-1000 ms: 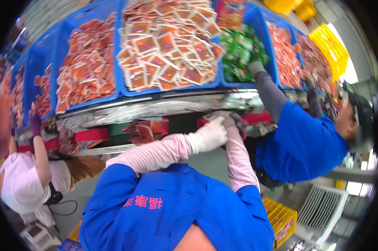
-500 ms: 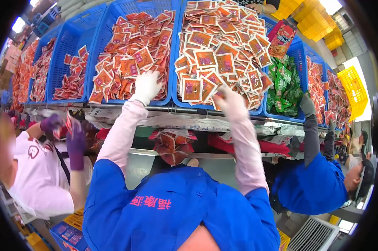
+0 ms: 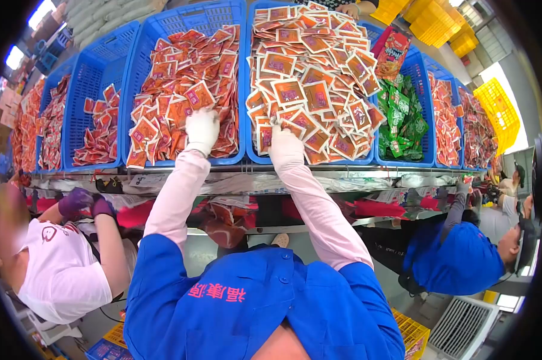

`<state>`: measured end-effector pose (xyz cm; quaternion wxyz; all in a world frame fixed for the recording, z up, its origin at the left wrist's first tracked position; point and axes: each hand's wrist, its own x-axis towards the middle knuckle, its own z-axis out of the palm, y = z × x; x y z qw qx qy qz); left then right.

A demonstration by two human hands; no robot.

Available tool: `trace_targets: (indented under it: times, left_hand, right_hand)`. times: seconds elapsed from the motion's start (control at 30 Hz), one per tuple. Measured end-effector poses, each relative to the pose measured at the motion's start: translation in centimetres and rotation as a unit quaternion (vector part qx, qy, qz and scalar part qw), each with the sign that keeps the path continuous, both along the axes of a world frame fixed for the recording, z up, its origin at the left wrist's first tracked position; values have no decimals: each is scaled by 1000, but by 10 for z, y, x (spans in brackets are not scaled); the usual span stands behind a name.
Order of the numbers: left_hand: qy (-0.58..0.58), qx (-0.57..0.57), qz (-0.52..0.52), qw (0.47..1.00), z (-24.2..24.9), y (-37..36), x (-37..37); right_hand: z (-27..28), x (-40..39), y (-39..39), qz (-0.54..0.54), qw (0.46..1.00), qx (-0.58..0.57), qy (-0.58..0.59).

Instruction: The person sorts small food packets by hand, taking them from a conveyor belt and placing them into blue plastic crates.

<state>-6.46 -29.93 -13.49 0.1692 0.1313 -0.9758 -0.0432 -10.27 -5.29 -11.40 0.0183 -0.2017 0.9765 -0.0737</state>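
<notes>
Both gloved hands are up in the blue crates on the shelf above the work surface, so the step in hand looks like the pick: gathering sachets from two bins at once. The left hand (image 3: 202,129) lies palm-down on the heap of orange-red sachets (image 3: 181,90) in the left blue crate (image 3: 136,45), fingers curled into the pile near its front edge; whether it has actually closed on a packet I cannot tell, since the glove covers whatever is under it. The right hand (image 3: 285,147) is in the neighbouring blue crate (image 3: 249,90), at the front of the white-bordered sachets (image 3: 310,66), fingers bent down among them — again it touches the packets, but a firm grip is not visible. Further right a crate holds green packets (image 3: 403,114), and more crates of red sachets run off to either side. A co-worker in a white shirt (image 3: 55,270) with purple gloves stands to the left, and another in a blue jacket (image 3: 457,264) to the right, each reaching toward the shelf below the crates. The next move, as I judge it, calls for pinching off a small number from each heap without dragging loose neighbours over the low front wall of the crates — the piles sit right at the edge.
</notes>
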Motion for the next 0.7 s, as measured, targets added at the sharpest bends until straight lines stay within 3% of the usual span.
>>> trace_targets:
  times: [0.03,0.1,0.17,0.23,0.3,0.37,0.4,0.43,0.47,0.5,0.53,0.57,0.6,0.63,0.67,0.7]
  left_hand:
    - [18,44,11,999,16,1,5]
    - [125,249,-16,960,42,7,15]
    - [118,574,-73,807,61,23,27]
    - [115,631,-140,754,95,81,45]
    - [83,646,-187,736,82,145,47]
    - [44,645,-253,719,88,222,57]
    - [24,635,-272,722,84,252,58]
    - [-27,680,-300,669,83,278,63]
    - [-60,607,-383,694,89,302,63]
    - [-86,525,-456,713,96,323,62]
    - [-71,471,-482,735,100,348,61]
    - [-56,416,-501,757,101,373,62]
    - [4,373,-538,756,99,398,54]
    - [62,327,-570,751,93,422,45]
    - [24,235,-576,783,85,443,37]
    - [-12,138,-573,808,72,457,30]
  right_hand:
    - [1,-5,2,-3,1000,-1,-1]
    - [7,-8,11,40,996,-38,-69]
    - [34,-6,38,31,984,-171,-29]
    - [71,4,71,11,898,-383,-215]
    - [67,23,105,-4,712,-589,-383]
    - [94,57,141,-21,707,-624,-331]
    - [82,63,174,-46,739,-612,-276]
    - [71,70,208,-67,767,-596,-225]
    - [81,82,244,-136,803,-545,-198]
    - [87,92,277,-194,784,-557,-191]
    - [88,98,315,-204,819,-523,-119]
    - [79,98,355,-233,816,-522,-82]
    - [77,98,375,-259,775,-577,-4]
    - [75,94,395,-249,783,-568,43]
    - [71,87,408,-289,834,-469,36]
    - [61,84,418,-280,836,-472,27]
